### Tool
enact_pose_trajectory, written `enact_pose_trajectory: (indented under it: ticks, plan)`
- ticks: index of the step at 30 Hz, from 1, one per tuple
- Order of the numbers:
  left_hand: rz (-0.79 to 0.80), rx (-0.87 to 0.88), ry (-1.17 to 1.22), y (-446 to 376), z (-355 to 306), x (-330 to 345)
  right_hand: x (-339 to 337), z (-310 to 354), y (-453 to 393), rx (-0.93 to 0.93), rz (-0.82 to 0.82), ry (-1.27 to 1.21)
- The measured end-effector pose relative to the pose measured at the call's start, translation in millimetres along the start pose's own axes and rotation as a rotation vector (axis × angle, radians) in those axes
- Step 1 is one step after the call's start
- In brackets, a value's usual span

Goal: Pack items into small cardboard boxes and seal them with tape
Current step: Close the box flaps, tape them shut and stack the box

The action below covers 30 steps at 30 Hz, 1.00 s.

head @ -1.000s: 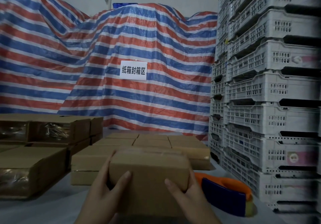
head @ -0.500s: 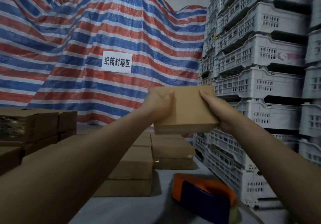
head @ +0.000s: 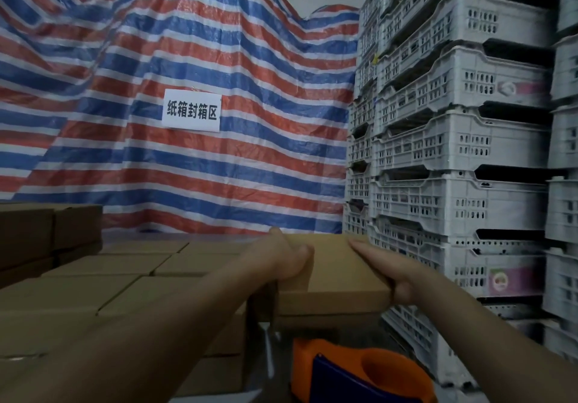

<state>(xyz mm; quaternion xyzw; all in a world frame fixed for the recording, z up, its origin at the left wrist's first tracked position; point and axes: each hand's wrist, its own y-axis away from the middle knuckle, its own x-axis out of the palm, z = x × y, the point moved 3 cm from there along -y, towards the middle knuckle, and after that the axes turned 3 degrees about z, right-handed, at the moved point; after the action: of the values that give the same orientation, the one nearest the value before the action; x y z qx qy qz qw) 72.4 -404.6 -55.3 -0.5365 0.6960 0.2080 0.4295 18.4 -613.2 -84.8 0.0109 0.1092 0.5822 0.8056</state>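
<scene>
Box: flat brown cardboard box (head: pixel 341 273) sat atop the far right stack, beside the white crates (head: pixel 453 140).
Hands: left hand (head: pixel 278 258) and right hand (head: pixel 384 265) gripped its opposite sides.
Handling: likely light, stiff; best held by side edges.

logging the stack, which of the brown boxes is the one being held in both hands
The box at the right end of the rows, gripped by the left hand and right hand. The other boxes lie untouched to its left.
</scene>
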Motion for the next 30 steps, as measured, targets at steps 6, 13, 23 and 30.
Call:
enact_pose_trajectory:
  ticks: [6,13,23,30]
  plan:
    - [0.058,0.126,-0.101,2,9,-10,4,-5,12,0.065,0.030,0.153]
    - [0.032,0.059,-0.341,3,38,8,37,-35,10,0.091,0.051,0.229]
    - [-0.145,0.249,0.127,51,74,-30,42,-12,23,-0.248,-0.258,0.485]
    - [-0.401,0.316,-0.073,99,110,-113,96,41,62,-0.603,-0.310,0.686]
